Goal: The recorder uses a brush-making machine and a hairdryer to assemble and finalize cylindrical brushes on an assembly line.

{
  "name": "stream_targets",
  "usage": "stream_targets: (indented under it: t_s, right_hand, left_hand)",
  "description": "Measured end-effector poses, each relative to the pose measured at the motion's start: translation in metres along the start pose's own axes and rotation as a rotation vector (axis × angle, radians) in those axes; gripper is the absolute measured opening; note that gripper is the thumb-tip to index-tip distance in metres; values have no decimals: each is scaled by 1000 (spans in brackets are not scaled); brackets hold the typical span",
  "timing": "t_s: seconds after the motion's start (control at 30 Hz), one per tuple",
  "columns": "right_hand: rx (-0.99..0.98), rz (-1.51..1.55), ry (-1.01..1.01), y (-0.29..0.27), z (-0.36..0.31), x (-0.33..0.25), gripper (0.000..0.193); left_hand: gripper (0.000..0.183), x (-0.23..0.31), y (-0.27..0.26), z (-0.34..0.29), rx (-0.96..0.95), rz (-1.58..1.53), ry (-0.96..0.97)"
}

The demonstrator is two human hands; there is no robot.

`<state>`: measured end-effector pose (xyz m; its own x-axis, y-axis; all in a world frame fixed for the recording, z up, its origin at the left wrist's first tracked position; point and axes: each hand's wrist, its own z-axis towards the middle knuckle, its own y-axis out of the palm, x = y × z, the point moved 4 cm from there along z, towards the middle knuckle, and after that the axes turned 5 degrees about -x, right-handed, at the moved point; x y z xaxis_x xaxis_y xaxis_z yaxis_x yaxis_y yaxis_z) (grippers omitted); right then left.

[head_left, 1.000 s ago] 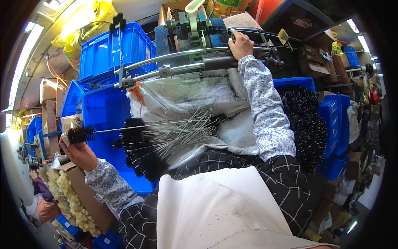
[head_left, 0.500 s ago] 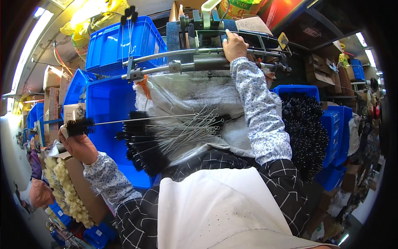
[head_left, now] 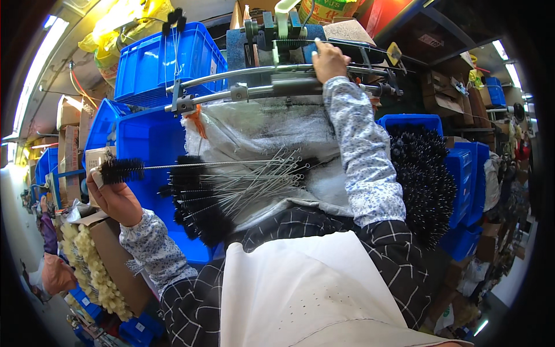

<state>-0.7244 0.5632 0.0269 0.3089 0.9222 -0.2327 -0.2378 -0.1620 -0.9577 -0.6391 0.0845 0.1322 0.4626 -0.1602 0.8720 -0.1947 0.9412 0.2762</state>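
Note:
My left hand [head_left: 118,199], at the left, is closed on the black bristle head of a long wire-handled bottle brush [head_left: 122,172]. Its twisted wire reaches right, over a heap of similar brushes [head_left: 202,202] whose looped wire ends [head_left: 289,170] point right across my lap. Something white shows at my left fingertips. My right hand [head_left: 330,61] is up at the bench machine [head_left: 283,43], fingers curled together above its metal rods. A thin dark bristly length [head_left: 292,43] runs left from those fingers; what they grip is mostly hidden.
A grey plastic sheet [head_left: 254,121] covers my lap under two metal rails [head_left: 254,91]. Blue crates [head_left: 156,63] stand left and behind. At the right, a blue bin [head_left: 410,121] overflows with black brushes [head_left: 422,179]. Pale brushes [head_left: 87,260] fill a carton lower left.
My left hand has shifted slightly right and up with the brush. At the machine, a dark bristly length now shows left of my right fingers. The view has shifted a little.

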Motion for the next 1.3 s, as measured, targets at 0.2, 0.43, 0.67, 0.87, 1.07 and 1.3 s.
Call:
stream_targets:
  t_s: [0.2,0.43,0.67,0.87,1.07,1.3]
  right_hand:
    - [-110,28,60,-9,26,45,29]
    - [-252,-260,-263,-19,59,94,29]
    - [-806,425,-212,-107,-63,87,29]
    - [-1087,771,-509,-88,-148,-49,34]
    - [-498,588,-565,-45,-127,-64,31]
    - [81,-119,-138,-27,-8,8,24]
  left_hand:
    - [21,6,2,-3,-62,840,356]
    - [13,-19,73,-8,-218,-87,-270]
    - [12,-35,92,-27,-471,-218,-548]
    - [15,-49,156,-69,-722,-58,-628]
    - [20,-42,104,-73,-1056,554,-463]
    - [14,-29,-1,-88,-1057,1096,-601]
